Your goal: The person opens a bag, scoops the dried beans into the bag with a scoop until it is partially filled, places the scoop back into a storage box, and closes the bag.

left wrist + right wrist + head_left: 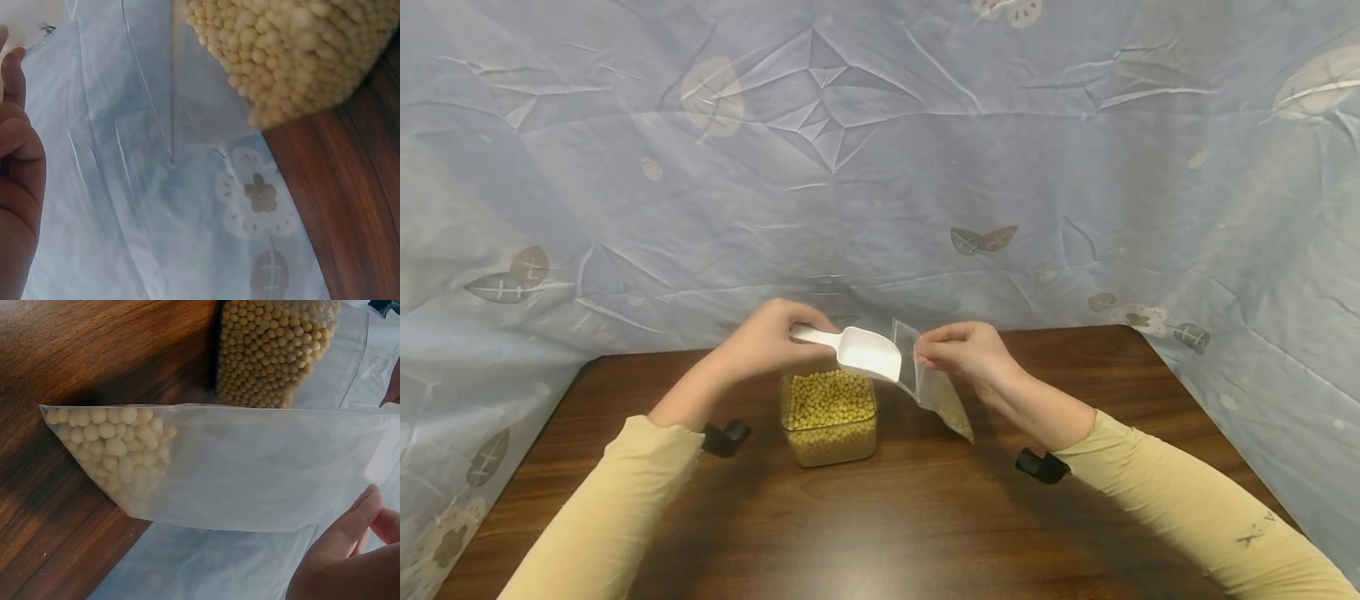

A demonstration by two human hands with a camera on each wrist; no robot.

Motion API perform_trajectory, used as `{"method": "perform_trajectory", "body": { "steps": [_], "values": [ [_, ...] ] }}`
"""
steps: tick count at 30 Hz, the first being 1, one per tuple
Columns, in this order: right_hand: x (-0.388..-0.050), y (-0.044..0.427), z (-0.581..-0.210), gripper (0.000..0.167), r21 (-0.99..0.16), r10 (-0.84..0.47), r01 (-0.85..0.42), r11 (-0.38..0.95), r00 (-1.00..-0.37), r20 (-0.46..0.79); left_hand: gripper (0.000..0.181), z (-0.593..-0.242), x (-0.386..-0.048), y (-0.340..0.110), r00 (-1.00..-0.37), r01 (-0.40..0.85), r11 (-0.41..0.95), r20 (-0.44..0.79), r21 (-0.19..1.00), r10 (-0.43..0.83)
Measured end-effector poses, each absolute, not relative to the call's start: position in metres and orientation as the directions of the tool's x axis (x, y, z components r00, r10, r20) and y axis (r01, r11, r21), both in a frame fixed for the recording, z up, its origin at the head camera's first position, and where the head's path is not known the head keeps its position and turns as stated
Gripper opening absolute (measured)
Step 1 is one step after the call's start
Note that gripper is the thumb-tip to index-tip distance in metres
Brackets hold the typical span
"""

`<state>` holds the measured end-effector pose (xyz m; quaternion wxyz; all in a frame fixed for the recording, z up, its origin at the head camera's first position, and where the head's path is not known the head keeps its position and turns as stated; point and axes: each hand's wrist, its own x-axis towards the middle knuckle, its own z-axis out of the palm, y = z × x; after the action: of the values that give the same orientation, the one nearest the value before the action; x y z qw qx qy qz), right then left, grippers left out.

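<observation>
My left hand (767,337) grips the handle of a white plastic scoop (868,354), with its mouth turned to the right. No soybeans show in the scoop, and its tip meets the opening of a clear zip bag (250,469). My right hand (973,354) pinches the bag's upper edge between thumb and fingers. Soybeans (112,437) fill the bag's lower corner, which hangs tilted down to the right in the head view. Below the scoop, a clear square container (831,457) holds many soybeans (831,400). The left wrist view shows only part of my left hand (19,187).
The brown wooden table (857,533) carries the container. A wrinkled blue-grey cloth (880,208) with leaf and flower prints hangs behind the table and along its sides. Black wrist mounts (724,437) sit at both sleeves.
</observation>
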<state>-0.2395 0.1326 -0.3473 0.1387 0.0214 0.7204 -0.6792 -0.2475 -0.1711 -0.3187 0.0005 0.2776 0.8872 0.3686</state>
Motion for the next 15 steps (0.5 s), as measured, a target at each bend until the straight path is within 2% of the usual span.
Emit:
{"method": "perform_trajectory", "body": {
  "steps": [7,15],
  "values": [
    [-0.239,0.136,-0.349,0.031,-0.978,-0.182,0.185,0.099,-0.963,-0.201,0.023,-0.321,-0.245,-0.184,-0.856,0.480,0.577,0.210,0.661,0.472],
    [-0.241,0.138,-0.350,0.026,-0.984,-0.182,0.170,0.052,-0.967,-0.177,0.023,-0.327,-0.245,-0.201,-0.866,0.465,0.604,0.193,0.647,0.461]
  ]
}}
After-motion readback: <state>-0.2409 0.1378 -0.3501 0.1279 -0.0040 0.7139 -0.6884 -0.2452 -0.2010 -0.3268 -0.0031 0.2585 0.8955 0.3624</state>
